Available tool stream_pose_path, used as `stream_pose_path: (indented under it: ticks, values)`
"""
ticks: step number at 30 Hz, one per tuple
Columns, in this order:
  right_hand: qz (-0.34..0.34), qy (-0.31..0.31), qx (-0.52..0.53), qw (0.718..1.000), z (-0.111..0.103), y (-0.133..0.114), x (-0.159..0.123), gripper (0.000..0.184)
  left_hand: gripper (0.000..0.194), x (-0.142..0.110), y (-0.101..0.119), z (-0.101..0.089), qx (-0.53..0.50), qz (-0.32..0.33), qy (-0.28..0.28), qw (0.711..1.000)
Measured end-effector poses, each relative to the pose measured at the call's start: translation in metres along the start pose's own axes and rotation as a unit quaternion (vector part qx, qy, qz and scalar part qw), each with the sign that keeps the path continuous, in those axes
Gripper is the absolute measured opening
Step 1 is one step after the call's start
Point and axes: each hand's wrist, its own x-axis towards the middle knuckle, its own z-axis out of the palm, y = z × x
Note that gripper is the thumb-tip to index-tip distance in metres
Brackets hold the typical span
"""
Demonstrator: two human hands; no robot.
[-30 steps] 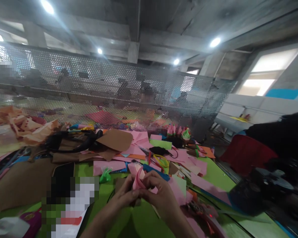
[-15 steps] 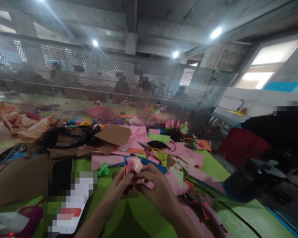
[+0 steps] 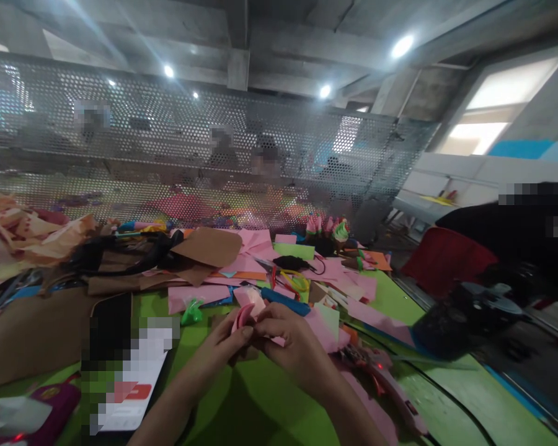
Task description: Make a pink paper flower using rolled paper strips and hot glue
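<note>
Just above the green table, my left hand pinches a small curved piece of pink paper between thumb and fingers. My right hand meets it from the right, with its fingertips closed at the paper's edge. The fingers hide most of the piece. Behind the hands lies a pale pink crinkled wrap, and a dark blue strip is beside it. A small bright green bundle rests to the left of my left hand.
Pink glue gun with a red light and black cord lies right; a phone and purple tool lie left. Brown paper, pink scraps and yellow-handled scissors crowd the back before a perforated metal screen. A person in black is at right.
The view has shifted slightly, so the scene sits a little higher and further left. The pink paper in my hands is turned more edge-on, showing its curved layers. Both hands keep their hold.
</note>
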Motion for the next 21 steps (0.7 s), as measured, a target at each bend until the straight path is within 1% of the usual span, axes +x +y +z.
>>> stream_pose_path:
  ticks: [5,7,9,13,17,19,21]
  values:
    - [-0.002,0.015,-0.022,1.000,-0.0002,0.0012,-0.0017,0.023,0.051,-0.0005,-0.0001,-0.0036,0.067,0.031,-0.072,0.995]
    - [0.003,0.016,-0.016,1.000,-0.0002,0.0015,-0.0020,0.023,0.056,-0.0009,-0.0002,-0.0053,0.076,0.034,-0.091,0.992]
    - [0.006,0.018,-0.002,1.000,-0.0004,0.0013,-0.0016,0.024,0.062,-0.0014,0.0005,-0.0067,0.072,0.017,-0.097,0.992]
    - [0.001,0.030,0.020,0.999,-0.0010,0.0013,0.0002,0.027,0.069,-0.0038,0.0030,-0.0080,0.051,-0.018,-0.088,0.995]
    - [-0.008,0.038,0.009,0.999,0.0001,0.0035,0.0005,0.027,0.076,-0.0052,0.0019,-0.0073,0.044,-0.027,-0.071,0.996]
    - [-0.001,0.042,0.006,0.999,0.0011,0.0048,0.0001,0.027,0.075,-0.0044,-0.0004,-0.0064,0.042,-0.029,-0.051,0.997]
    - [0.005,0.055,0.013,0.998,0.0018,0.0057,-0.0003,0.030,0.074,-0.0025,-0.0031,-0.0055,0.034,-0.030,-0.015,0.999]
